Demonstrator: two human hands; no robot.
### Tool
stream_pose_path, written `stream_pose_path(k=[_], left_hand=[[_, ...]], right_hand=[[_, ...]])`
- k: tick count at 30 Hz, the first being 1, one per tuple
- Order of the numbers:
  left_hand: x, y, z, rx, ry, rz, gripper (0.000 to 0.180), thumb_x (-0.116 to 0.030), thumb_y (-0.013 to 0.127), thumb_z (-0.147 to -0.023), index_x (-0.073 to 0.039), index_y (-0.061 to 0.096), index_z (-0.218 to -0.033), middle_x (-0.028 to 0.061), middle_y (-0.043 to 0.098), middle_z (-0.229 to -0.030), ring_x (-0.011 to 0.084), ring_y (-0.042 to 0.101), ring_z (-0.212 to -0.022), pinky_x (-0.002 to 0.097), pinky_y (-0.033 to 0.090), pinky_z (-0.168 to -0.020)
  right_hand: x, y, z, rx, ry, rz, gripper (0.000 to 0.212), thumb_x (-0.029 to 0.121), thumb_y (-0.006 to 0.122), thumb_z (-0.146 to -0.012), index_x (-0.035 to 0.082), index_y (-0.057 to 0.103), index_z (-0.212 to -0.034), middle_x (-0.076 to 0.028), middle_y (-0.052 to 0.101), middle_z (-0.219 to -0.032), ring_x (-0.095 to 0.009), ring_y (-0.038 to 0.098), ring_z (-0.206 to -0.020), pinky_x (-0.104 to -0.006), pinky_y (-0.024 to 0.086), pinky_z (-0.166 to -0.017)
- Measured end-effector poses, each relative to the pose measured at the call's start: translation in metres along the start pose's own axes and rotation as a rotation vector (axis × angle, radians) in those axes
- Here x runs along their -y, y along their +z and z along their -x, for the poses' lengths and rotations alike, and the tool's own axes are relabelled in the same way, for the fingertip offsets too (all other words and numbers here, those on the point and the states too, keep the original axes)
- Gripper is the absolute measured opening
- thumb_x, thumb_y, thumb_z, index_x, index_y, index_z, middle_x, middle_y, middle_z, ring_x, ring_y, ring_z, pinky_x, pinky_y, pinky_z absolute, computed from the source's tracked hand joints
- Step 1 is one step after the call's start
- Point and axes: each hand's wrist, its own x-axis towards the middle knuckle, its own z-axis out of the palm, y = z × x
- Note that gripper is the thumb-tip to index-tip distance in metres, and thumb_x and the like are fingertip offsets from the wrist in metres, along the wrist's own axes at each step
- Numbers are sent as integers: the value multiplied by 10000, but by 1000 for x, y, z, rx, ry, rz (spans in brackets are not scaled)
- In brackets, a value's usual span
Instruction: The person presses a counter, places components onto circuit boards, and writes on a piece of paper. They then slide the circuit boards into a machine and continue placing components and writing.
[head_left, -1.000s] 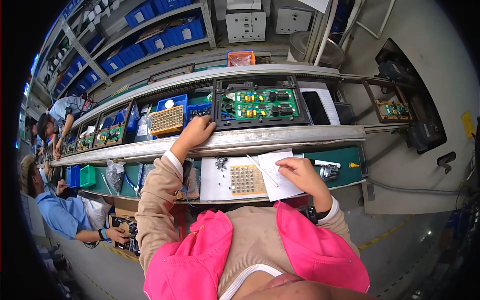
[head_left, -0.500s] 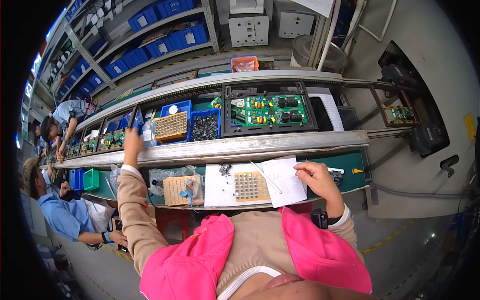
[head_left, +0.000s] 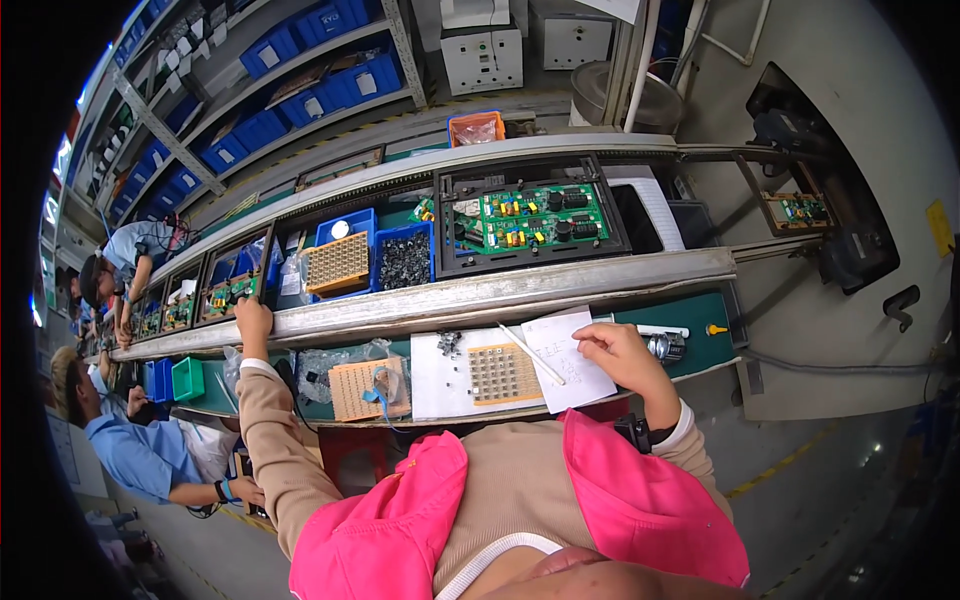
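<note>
The left hand has swung from the large black carrier frame at upper centre to a smaller carrier frame at centre left. Its bent fingers reach the near side of that frame, beside a green circuit board; whether they grip it cannot be told. The right hand, loosely open with fingers bent and nothing visible in it, is over the right edge of a handwritten white sheet at right of centre, about where it was. Left of the sheet lies a perforated tan board set with small parts. A blue bin of black components stands just left of the large frame; a co-worker in a blue shirt bends at lower left.
</note>
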Motion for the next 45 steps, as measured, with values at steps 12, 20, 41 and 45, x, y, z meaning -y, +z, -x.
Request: stream_pose_path(k=[12,20,41,45], left_hand=[[-186,-83,56,-37,461,367,207,-39,569,-729,48,657,-896,252,606,-843,412,558,-819,475,455,-779],[-235,-112,74,23,738,487,237,-54,585,-749,6,648,-969,203,602,-876,381,556,-840,435,455,-773],[-276,-105,77,-44,890,791,200,-28,601,-725,15,592,-920,143,562,-1037,329,526,-969,403,430,-851],[-276,-103,76,-43,893,795,189,-33,598,-727,15,594,-911,142,565,-1032,329,526,-965,406,427,-851]], right_hand=[[4,8,-8,55,-59,28,200,101,607,-828,-11,664,-984,-161,674,-838,-227,659,-743,-305,506,-673],[44,-16,-79,40,-382,374,229,59,556,-817,4,649,-1019,-179,614,-939,-343,600,-872,-370,485,-775],[14,36,-215,81,-632,930,243,67,575,-759,140,740,-921,-146,542,-1104,-325,450,-1121,-447,332,-978],[16,39,-215,33,-702,963,220,72,584,-751,119,743,-896,-141,548,-1104,-315,456,-1123,-443,334,-970]])
